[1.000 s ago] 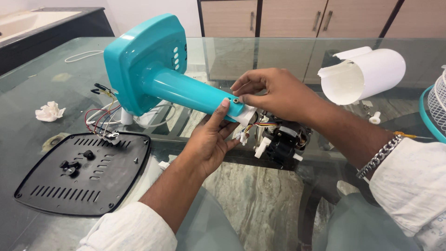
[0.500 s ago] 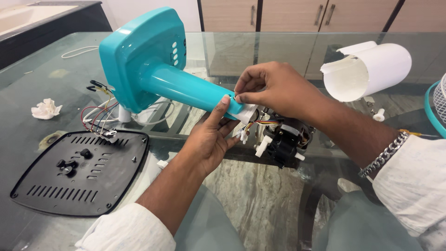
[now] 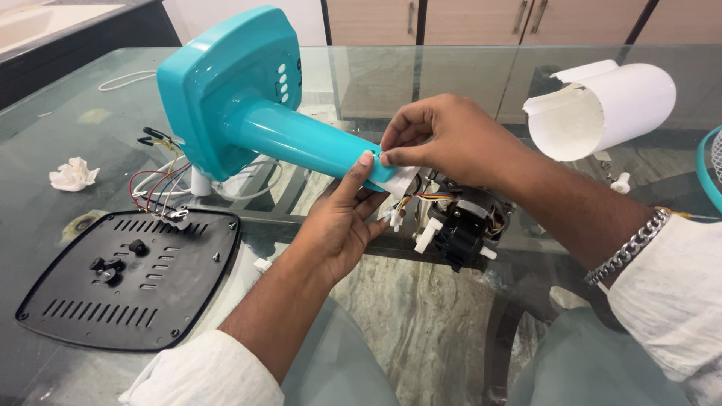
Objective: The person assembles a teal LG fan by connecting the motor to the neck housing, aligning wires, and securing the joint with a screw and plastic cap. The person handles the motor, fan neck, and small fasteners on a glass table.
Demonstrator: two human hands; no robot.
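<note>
A teal fan stand (image 3: 248, 113) lies on its side on the glass table (image 3: 421, 83), its neck pointing toward me. My left hand (image 3: 342, 218) cups the neck's end from below, thumb pressed on top. My right hand (image 3: 444, 139) pinches something small at the neck's tip, too small to make out. Just past the tip sits a black fan motor (image 3: 466, 222) with coloured wires and white clips. Loose red, white and black wires (image 3: 162, 184) trail from under the stand's base.
A black vented bottom cover (image 3: 128, 278) lies at the left. A crumpled white tissue (image 3: 73, 174) sits beyond it. A white cylindrical motor cover (image 3: 609, 109) lies at the right, with a teal-rimmed fan grille (image 3: 711, 165) at the edge. Wooden cabinets stand behind.
My right fingertips have closed down onto the neck's tip, covering the small hole seen earlier. The view has shifted slightly; the stand and left hand hold steady.
</note>
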